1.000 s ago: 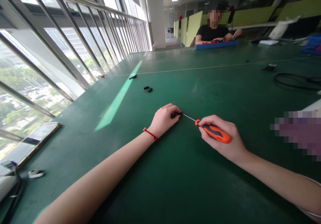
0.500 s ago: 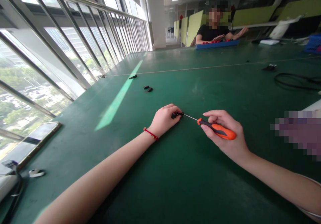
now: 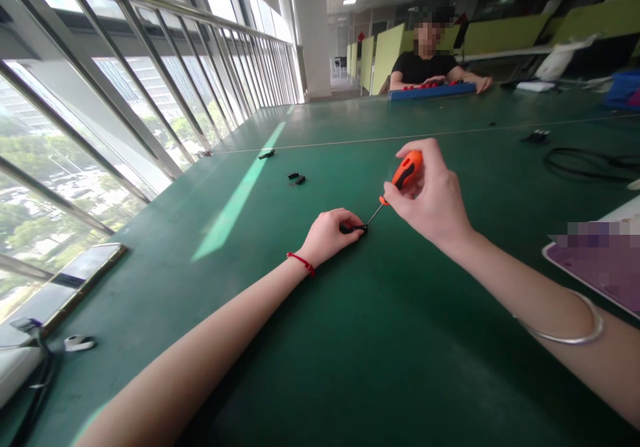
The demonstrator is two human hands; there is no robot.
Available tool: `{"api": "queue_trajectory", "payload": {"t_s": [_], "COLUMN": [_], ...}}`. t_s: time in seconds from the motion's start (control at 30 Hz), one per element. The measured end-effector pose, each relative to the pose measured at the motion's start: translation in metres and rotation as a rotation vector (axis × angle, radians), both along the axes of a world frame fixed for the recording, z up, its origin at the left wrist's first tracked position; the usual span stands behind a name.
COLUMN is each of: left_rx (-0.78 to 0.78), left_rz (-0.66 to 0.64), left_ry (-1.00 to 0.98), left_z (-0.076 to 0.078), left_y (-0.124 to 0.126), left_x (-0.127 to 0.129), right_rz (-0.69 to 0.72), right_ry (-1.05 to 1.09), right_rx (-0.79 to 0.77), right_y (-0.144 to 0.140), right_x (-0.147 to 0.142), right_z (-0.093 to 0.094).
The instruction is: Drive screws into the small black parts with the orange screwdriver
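Note:
My left hand (image 3: 327,235) rests on the green table (image 3: 350,340) and pinches a small black part (image 3: 356,228) against it. My right hand (image 3: 431,193) is raised above the table and grips an orange-and-black screwdriver (image 3: 404,175). The screwdriver is tilted steeply, handle up, and its thin metal tip comes down onto the black part. A red string sits on my left wrist and a silver bangle on my right forearm.
Two small black parts (image 3: 296,178) and another black piece (image 3: 265,155) lie farther back on the left. A black cable (image 3: 590,164) loops at the right. A phone (image 3: 75,275) lies at the left edge by the window. Another person sits at the far end behind a blue tray (image 3: 431,90).
My right hand has lifted and swung the screwdriver from nearly flat to steeply tilted, tip still at the black part. My left hand has stayed put.

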State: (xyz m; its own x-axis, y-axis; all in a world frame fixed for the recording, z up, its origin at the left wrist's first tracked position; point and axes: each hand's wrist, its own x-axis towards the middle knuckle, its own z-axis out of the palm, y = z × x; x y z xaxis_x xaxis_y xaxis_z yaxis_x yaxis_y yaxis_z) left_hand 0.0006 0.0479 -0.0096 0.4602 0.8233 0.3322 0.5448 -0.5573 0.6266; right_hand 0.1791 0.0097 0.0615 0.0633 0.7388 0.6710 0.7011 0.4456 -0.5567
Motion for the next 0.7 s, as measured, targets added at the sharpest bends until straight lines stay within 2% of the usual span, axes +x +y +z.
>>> {"api": "queue_trajectory", "payload": {"t_s": [0.13, 0.3, 0.5, 0.7], "left_rx": [-0.030, -0.042, -0.021, 0.101], "left_rz": [-0.010, -0.017, -0.029, 0.065], "left_ry": [-0.015, 0.006, 0.006, 0.136], "left_z": [-0.002, -0.002, -0.002, 0.001], "left_y": [0.004, 0.004, 0.001, -0.003], "left_x": [0.000, 0.001, 0.001, 0.001], "right_rz": [-0.079, 0.069, 0.080, 0.107], "right_ry": [-0.156, -0.264, -0.352, -0.313], "right_rx": [0.021, -0.063, -0.043, -0.093], "right_y": [0.014, 0.031, 0.024, 0.022], "right_x": [-0.005, -0.011, -0.003, 0.006], "right_z": [0.024, 0.043, 0.045, 0.044]}}
